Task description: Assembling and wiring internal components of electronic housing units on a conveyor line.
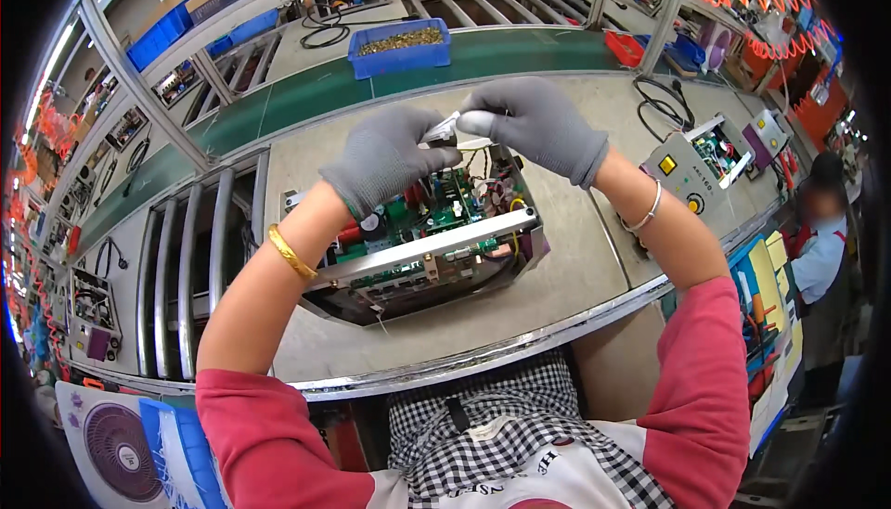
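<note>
My left hand and my right hand, both in grey knitted gloves, meet above an open machine chassis. Between their fingertips is a small whitish strip, pinched from both sides; its exact kind is too small to make out. Below the hands, green circuit boards with wires and components fill the chassis. A pale metal bar runs along its near top edge. Part of the chassis's far side is hidden behind my gloves.
A blue bin of small brass-coloured parts stands on the green conveyor belt. To the right are a grey-panelled machine and a black cable. Metal rollers lie left. Another person stands at far right.
</note>
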`<state>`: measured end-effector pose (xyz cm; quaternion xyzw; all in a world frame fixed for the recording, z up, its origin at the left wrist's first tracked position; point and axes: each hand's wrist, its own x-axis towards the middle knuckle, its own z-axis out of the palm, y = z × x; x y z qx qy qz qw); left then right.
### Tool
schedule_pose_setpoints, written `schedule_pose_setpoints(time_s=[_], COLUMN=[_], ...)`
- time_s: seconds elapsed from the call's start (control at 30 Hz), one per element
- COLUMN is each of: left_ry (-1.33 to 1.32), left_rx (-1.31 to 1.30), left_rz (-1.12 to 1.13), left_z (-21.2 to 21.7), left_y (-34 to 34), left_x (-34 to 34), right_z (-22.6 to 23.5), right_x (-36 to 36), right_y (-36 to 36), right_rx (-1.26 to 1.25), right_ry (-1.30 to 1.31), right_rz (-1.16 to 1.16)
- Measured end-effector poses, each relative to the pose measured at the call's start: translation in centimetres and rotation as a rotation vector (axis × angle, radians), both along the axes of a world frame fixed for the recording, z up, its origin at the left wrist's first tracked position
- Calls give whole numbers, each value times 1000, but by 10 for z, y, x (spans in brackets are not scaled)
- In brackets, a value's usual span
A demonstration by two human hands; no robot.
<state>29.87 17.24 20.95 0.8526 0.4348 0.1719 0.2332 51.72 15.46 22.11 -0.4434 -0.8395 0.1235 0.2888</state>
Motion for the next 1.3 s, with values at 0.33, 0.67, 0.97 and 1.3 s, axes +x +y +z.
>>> schedule_pose_setpoints(time_s=[0.33, 0.67, 0.97, 1.3], left_ry=[-257, -148, 24, 21], left_rx=[-128, -463, -399, -395], left_rz=[-19, 10, 19, 44], left_z=[-17, 7, 22, 11], left_y=[12, 21, 17, 22], left_x=[-3, -4, 4, 2], right_z=[18, -8, 8, 11], right_x=[39, -5, -14, -22], right_y=[53, 51, 39, 36], right_rx=[-139, -528, -244, -140], right_ry=[760, 519, 394, 263], right_rz=[-163, -59, -39, -58])
